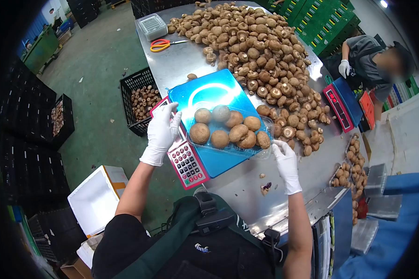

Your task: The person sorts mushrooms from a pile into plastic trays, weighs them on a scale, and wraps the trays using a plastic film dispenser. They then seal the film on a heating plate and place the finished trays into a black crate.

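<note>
Steadying the clear tray (pixel 264 151) of shiitake mushrooms (pixel 220 138) on the blue scale (pixel 205 93), I have my left hand (pixel 162 132) at its left rim, fingers pressed together, grip unclear. My right hand (pixel 286 165) pinches the near right corner, likely so the tray sits square. The loose mushroom pile (pixel 260 51) lies behind on the tabletop (pixel 181 60).

Tray (pixel 260 151) of mushrooms (pixel 228 131) on scale (pixel 219 93), mushroom pile (pixel 260 56) behind.

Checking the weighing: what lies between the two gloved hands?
Head view: a clear tray of mushrooms, resting on the blue scale, spans from left hand to right hand.
</note>
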`<control>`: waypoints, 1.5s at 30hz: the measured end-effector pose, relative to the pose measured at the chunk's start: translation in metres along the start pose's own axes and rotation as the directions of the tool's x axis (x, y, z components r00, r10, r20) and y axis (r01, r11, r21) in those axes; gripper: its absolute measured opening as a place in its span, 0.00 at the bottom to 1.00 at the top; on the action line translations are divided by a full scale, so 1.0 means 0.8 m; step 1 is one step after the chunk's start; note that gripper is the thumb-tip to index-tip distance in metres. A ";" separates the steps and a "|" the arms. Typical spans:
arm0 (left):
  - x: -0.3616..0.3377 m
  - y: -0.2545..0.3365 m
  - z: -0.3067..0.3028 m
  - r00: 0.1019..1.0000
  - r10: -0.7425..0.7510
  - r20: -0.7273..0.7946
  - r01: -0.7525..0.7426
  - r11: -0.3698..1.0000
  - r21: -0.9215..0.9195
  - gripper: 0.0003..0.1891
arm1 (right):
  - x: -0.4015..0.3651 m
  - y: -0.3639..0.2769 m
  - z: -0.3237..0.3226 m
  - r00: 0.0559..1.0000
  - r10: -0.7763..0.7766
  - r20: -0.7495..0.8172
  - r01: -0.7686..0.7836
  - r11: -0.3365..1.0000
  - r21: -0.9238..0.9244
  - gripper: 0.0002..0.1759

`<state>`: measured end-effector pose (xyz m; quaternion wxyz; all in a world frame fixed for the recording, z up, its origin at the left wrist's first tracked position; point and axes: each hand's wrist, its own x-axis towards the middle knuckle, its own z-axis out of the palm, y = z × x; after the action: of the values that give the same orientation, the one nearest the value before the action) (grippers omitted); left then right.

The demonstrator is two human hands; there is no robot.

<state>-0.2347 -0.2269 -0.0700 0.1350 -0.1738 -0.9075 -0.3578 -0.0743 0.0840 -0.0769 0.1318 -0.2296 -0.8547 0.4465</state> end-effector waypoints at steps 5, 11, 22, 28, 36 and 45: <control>-0.005 -0.001 0.013 0.950 -0.233 0.210 0.243 0.970 -0.022 0.10 | 0.012 0.003 0.009 0.961 0.185 0.205 -0.226 0.953 0.201 0.12; -0.005 0.014 0.019 0.933 -0.233 0.273 0.277 0.951 -0.135 0.10 | 0.006 0.006 0.012 0.977 0.130 0.168 -0.175 0.940 0.292 0.08; -0.001 0.135 0.042 0.890 0.020 0.456 0.262 0.796 -0.545 0.07 | -0.098 -0.011 -0.106 0.950 0.250 -0.188 -0.178 0.927 0.330 0.06; -0.052 0.279 0.116 0.708 0.346 0.615 0.195 0.742 -0.642 0.06 | -0.239 0.025 -0.238 0.840 0.393 -0.373 -0.274 0.902 0.333 0.08; -0.176 0.488 0.213 0.436 0.588 0.681 0.125 0.710 -0.693 0.11 | -0.411 0.110 -0.381 0.650 0.465 -0.602 -0.307 0.884 0.352 0.06; -0.253 0.587 0.295 0.338 0.640 0.690 -0.259 0.768 -0.586 0.15 | -0.477 0.212 -0.441 0.601 0.476 -0.642 -0.287 0.878 0.383 0.05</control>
<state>0.1133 0.2137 -0.0291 -0.2796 -0.5997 -0.6724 -0.3319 0.4526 0.2213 -0.0244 0.3830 -0.5463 -0.6028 0.4377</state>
